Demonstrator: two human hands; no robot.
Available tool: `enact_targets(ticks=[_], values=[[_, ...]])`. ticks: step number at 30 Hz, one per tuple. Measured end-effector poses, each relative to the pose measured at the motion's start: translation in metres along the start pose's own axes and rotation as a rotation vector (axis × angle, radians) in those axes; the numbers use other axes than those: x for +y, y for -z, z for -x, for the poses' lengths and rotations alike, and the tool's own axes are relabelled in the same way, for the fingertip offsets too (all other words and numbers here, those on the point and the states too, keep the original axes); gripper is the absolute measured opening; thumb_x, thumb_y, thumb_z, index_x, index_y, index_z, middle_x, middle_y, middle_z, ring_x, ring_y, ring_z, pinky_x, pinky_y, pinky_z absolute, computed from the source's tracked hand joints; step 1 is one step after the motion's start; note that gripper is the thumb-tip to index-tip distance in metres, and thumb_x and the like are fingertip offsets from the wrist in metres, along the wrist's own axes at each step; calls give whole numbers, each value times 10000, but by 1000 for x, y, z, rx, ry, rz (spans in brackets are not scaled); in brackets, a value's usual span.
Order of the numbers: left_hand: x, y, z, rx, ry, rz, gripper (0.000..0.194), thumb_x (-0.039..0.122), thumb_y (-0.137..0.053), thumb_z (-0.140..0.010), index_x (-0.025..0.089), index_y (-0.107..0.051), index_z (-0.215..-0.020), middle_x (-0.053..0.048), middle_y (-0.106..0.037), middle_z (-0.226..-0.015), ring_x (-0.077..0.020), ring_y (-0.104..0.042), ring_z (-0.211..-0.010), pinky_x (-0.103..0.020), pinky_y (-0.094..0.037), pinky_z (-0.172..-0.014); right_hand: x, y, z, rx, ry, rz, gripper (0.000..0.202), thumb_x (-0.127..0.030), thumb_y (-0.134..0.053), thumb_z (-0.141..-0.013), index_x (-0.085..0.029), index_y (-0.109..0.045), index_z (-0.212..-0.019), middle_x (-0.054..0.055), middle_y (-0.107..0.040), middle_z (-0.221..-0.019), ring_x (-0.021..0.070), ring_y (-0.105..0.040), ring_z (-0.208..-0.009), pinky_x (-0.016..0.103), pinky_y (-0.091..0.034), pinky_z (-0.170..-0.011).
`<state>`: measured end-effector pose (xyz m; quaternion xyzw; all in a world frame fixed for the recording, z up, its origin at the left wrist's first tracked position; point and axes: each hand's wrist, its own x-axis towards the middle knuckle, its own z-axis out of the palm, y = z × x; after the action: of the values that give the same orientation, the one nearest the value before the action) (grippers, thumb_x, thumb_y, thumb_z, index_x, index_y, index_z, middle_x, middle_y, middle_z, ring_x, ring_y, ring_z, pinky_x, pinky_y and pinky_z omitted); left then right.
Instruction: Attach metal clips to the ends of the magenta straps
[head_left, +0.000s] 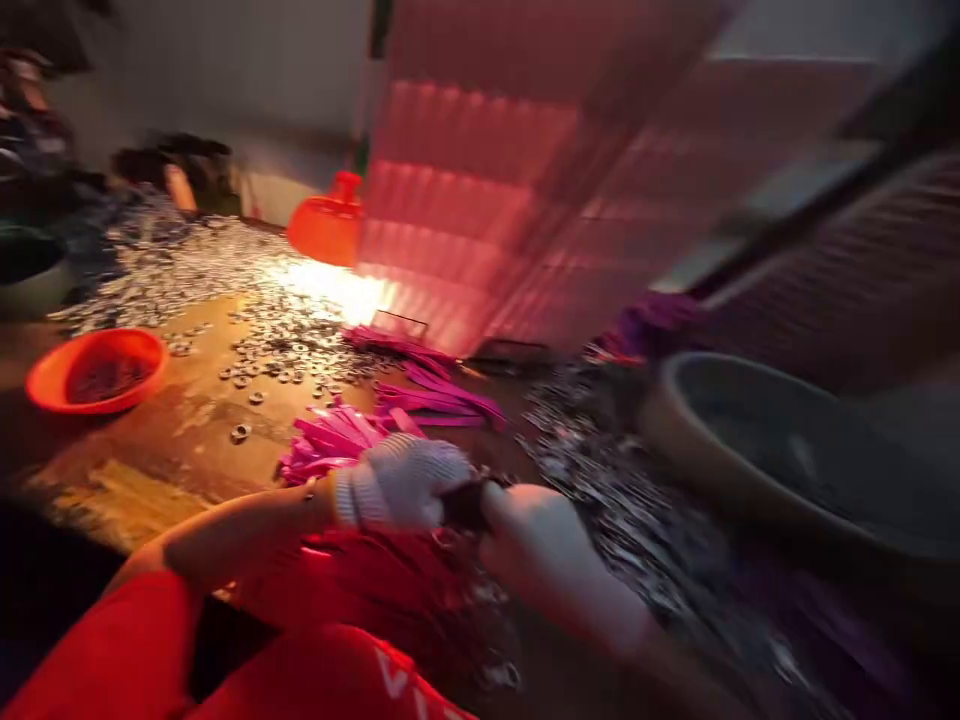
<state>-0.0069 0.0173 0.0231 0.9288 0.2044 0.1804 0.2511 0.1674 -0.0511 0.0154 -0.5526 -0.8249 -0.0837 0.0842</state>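
Observation:
My left hand (412, 480), in a white knitted glove, is closed at the middle of the view. Close beside it on the right is my right hand (536, 530), gloved too and blurred. Between them is a small dark object (465, 505) that both hands grip; what it is cannot be made out. Bright pink strips (330, 440) lie just behind my left wrist, and darker red-lit strips (375, 590) spread below the hands. Small metal pieces (622, 510) are heaped to the right of my right hand.
An orange bowl (154, 370) stands at the left. Many small metal rings (285, 340) cover the back of the wooden table (202, 430) under an orange lamp (326, 228). More magenta strips (442, 400) lie behind the hands. A large round basin (667, 400) is at the right.

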Motion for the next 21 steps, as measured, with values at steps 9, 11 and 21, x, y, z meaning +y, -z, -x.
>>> enact_targets(ticks=[9, 11, 21], values=[[-4, 24, 14, -23, 172, 621, 210, 292, -573, -919, 123, -696, -901, 5, -641, -698, -82, -524, -610, -186, -412, -596, -13, 13, 7, -36, -330, -302, 36, -172, -599, -783, -192, -629, -789, 15, -665, -669, 132, -552, -571, 241, -227, -529], [-4, 19, 16, 5, 192, 605, 193, 276, -585, -905, 125, -700, -874, -7, -665, -735, -97, -556, -658, -194, -426, -620, -15, 10, 8, -8, -330, -249, 38, -158, -600, -752, -188, -616, -768, 20, -655, -659, 130, -521, -548, 249, -219, -531], [-8, 12, 32, -58, 124, 207, 128, 125, -563, -795, 167, -683, -815, -9, -707, -801, -134, -616, -702, -204, -405, -579, -16, -23, 8, -1, -42, -43, 109, -124, -520, -694, -189, -607, -692, 51, -607, -575, 161, -493, -495, 313, -221, -516]])
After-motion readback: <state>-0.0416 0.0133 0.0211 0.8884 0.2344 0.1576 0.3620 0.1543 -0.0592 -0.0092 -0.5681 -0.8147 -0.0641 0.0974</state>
